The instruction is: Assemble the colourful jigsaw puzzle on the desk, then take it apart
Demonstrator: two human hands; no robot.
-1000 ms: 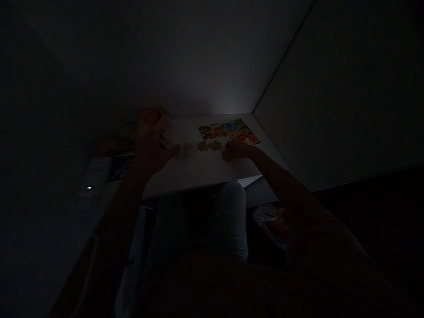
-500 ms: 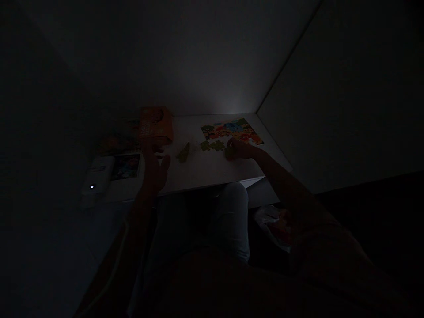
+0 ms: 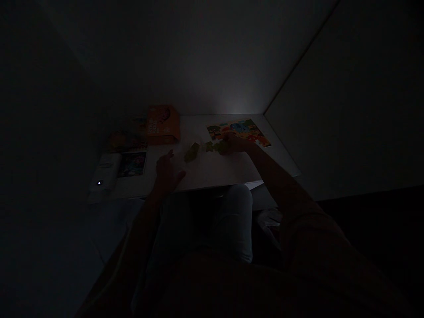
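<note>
the room is very dark. a white surface (image 3: 212, 170) sits in a corner, and a little light falls on its far side. an orange box (image 3: 163, 124) stands at the back left. it has some small marks on its front, but they are too dim and tiny to read. a white gadget (image 3: 105, 172) with one small glowing dot lies at the left edge, and a dark picture card (image 3: 131, 164) lies just beside it. no words can be read on any of them.

the left hand (image 3: 168, 171) rests over the near part of the surface, fingers spread loose, holding nothing. a loose green puzzle piece (image 3: 192, 152) lies just past its fingertips, not touching that i can see.

the right hand (image 3: 232, 144) reaches far out, arm stretched long, and sits on the green puzzle pieces (image 3: 212, 146) below the colourful puzzle (image 3: 239, 131) at the back right. its fingers curl down on the pieces, but it is too dark to tell if its grip is closed on one.

the person's knees show under the surface.
</note>
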